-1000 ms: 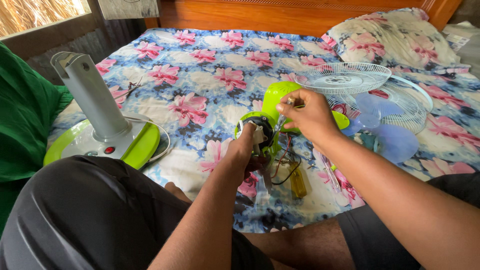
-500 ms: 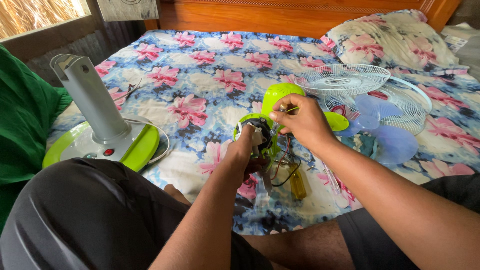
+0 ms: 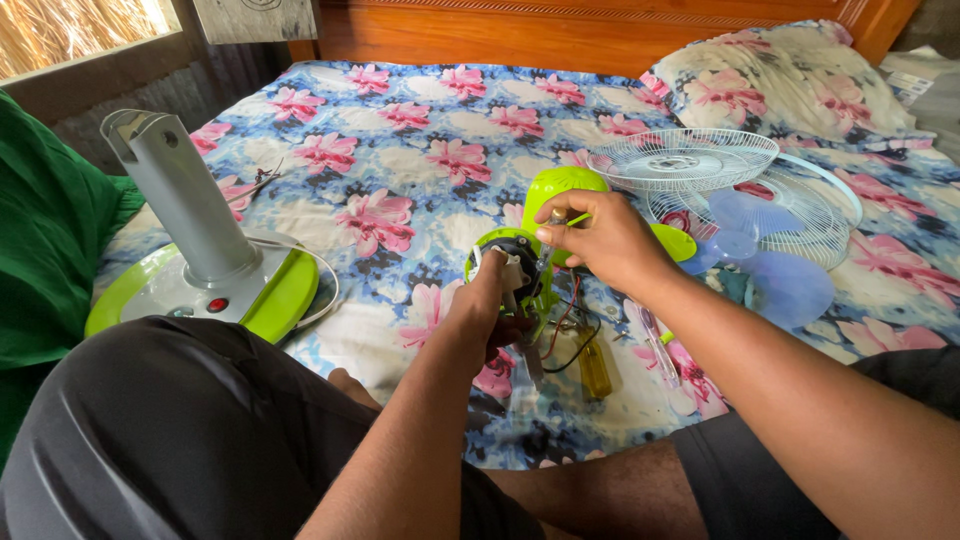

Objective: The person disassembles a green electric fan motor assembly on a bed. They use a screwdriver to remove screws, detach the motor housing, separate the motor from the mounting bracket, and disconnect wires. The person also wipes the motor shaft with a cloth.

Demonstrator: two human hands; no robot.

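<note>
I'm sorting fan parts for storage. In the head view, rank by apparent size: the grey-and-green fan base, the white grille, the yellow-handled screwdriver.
1. fan base, though it lies nearer the camera than the grille
2. white grille
3. yellow-handled screwdriver, clearly smallest

A grey fan stand [image 3: 185, 205] on a green-rimmed base stood at the left on the floral bedsheet [image 3: 420, 150]. Two white wire fan guards [image 3: 700, 160] and a translucent blue fan blade [image 3: 775, 280] lay at the right. A floral pillow [image 3: 790, 75] leaned far right against the wooden headboard [image 3: 560, 30]. Green cloth [image 3: 45, 230] lay at the left edge.
</note>
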